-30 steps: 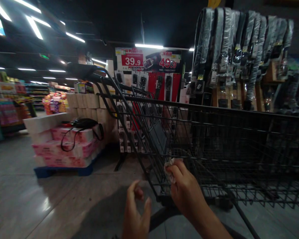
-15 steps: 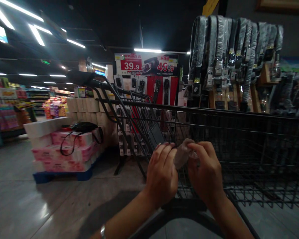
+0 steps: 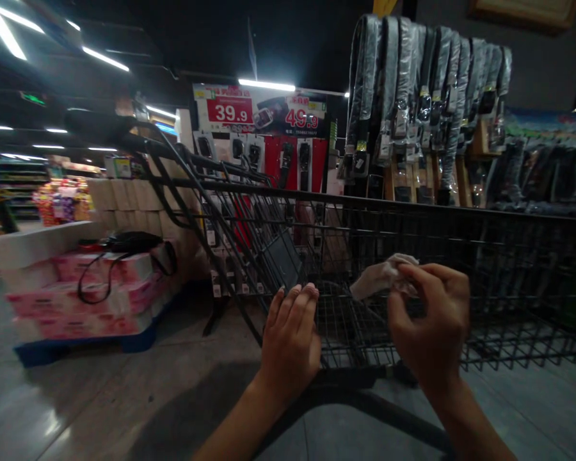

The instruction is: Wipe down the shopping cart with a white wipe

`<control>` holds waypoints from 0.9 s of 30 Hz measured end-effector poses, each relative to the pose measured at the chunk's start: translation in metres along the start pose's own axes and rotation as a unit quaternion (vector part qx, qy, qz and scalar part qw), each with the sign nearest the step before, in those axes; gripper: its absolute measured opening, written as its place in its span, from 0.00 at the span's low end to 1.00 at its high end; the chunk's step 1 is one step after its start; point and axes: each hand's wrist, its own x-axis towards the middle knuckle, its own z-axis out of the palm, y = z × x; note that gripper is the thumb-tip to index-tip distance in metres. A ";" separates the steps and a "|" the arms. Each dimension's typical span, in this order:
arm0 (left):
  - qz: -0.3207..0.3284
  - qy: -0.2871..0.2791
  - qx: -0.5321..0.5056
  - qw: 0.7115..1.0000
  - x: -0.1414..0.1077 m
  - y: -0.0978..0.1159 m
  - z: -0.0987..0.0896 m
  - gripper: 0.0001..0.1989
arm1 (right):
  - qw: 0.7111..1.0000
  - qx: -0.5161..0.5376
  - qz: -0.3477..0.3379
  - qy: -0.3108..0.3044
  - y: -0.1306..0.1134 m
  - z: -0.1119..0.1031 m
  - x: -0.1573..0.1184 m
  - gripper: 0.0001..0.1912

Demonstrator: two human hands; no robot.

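A crumpled whitish tissue is pinched between the thumb and fingers of my right hand, and one end sticks out to the left. My left hand is apart from it, back upward, fingers stretched out with nothing seen in them. Both hands are in front of the side of a dark wire shopping cart, whose handle end is at the upper left. I cannot tell whether my left hand touches the cart, since its palm is hidden.
Pink packs are stacked on a blue pallet at left, with a black bag on top. Wrapped belts hang behind the cart. More belts hang below a price sign. Tiled floor lies in front.
My right hand has moved right with the tissue, away from my left hand. My left hand has shifted slightly left and its fingers are straighter. The view has turned a little right.
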 end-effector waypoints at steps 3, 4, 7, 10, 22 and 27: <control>-0.006 0.003 0.010 1.000 0.001 0.003 0.000 0.22 | 0.998 0.024 -0.014 -0.054 -0.007 0.009 -0.008 0.16; -0.009 0.003 0.012 1.000 0.001 0.004 0.000 0.22 | 0.998 0.025 -0.018 -0.056 -0.008 0.012 -0.012 0.17; -0.014 0.000 0.007 1.000 0.000 0.004 0.001 0.24 | 0.999 0.020 -0.027 -0.025 -0.007 0.022 -0.018 0.14; -0.015 -0.010 0.001 1.000 0.001 0.003 0.000 0.25 | 0.999 0.032 -0.035 -0.001 -0.001 0.023 -0.018 0.10; -0.007 0.000 0.004 1.000 0.000 0.000 0.001 0.22 | 0.965 0.104 -0.144 -0.192 -0.037 0.034 -0.053 0.10; -0.007 -0.014 0.005 1.000 0.000 0.000 -0.001 0.25 | 0.979 0.094 -0.130 -0.130 -0.027 0.030 -0.035 0.09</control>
